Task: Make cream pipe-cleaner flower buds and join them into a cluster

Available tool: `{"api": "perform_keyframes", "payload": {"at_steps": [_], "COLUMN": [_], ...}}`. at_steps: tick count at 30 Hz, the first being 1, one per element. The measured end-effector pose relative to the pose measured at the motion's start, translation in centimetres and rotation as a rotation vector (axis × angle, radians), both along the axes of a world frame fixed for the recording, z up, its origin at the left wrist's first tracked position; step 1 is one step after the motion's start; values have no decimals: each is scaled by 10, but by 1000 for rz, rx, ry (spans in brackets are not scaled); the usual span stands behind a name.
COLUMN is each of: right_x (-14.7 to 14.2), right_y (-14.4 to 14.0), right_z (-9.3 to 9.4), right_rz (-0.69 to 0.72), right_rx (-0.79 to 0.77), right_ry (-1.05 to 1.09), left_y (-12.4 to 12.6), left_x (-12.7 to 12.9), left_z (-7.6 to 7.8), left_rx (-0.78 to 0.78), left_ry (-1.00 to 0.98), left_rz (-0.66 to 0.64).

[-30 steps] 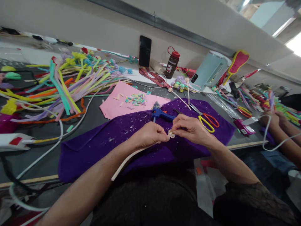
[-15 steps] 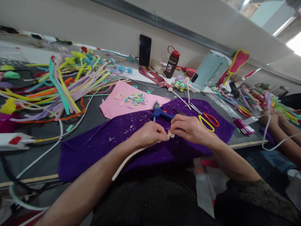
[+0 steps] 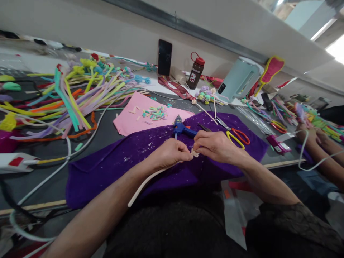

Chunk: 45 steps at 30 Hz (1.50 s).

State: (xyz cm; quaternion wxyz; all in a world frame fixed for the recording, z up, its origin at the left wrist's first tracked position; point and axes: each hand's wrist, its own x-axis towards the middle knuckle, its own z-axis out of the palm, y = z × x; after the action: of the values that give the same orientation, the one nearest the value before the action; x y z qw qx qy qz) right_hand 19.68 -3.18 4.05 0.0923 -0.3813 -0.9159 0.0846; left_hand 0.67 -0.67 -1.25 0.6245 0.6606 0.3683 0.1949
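A cream pipe cleaner (image 3: 146, 179) runs from between my hands down to the lower left, its far end loose. My left hand (image 3: 174, 152) pinches it close to a small curled knot at its end. On the other side of that knot, my right hand (image 3: 212, 145) is closed with fingertips pressed to it; the fine detail is hidden by the fingers. Just beyond my hands a blue glue gun (image 3: 183, 129) rests on the purple cloth (image 3: 107, 172). Scissors with red and yellow handles (image 3: 240, 138) lie to the right of my right hand.
Pink felt (image 3: 125, 118) carries several short cut pieces. Bundles of coloured pipe cleaners (image 3: 88, 96) fill the left. A phone (image 3: 165, 57), a bottle (image 3: 196, 73) and a pale blue box-like appliance (image 3: 242, 79) stand at the back. Another person's hands (image 3: 309, 138) are at the right, near a white cable (image 3: 303, 150).
My hands stay almost in place, with the fingers shifting slightly at the curled end of the pipe cleaner. The other person's hands at the right have moved a little.
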Motion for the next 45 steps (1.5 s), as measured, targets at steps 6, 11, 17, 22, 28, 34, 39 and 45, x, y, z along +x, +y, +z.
{"api": "perform_keyframes", "payload": {"at_steps": [6,11,17,22,28,34,39,45], "right_x": [3,14,5,-18,-48,-64,-62,-56], "right_y": [-2,-12,-26,-28,-27,-21,-22,-25], "right_z": [7,14,-25,-56,-59,-61,-58,-58], "right_rz": [-25,-146,-523,-547,-496,-500,-493,-461], "right_rx": [4,62,-135,-405,-503,-535,-448,-470], "right_ry": [105,413,965,1186,1230,1376,1341,1271], "left_y": [2,2,0,3,2,1,1,3], "left_x": [-1,-2,-2,-2,2,3,-1,-2], "left_z": [1,12,19,13,9,8,12,13], "left_rx": [-11,-73,-200,-270,-329,-329,-309,-284], "left_ry": [7,6,-148,-275,-445,-473,-479,-482], "left_rz": [13,71,82,134,234,259,210,184]}}
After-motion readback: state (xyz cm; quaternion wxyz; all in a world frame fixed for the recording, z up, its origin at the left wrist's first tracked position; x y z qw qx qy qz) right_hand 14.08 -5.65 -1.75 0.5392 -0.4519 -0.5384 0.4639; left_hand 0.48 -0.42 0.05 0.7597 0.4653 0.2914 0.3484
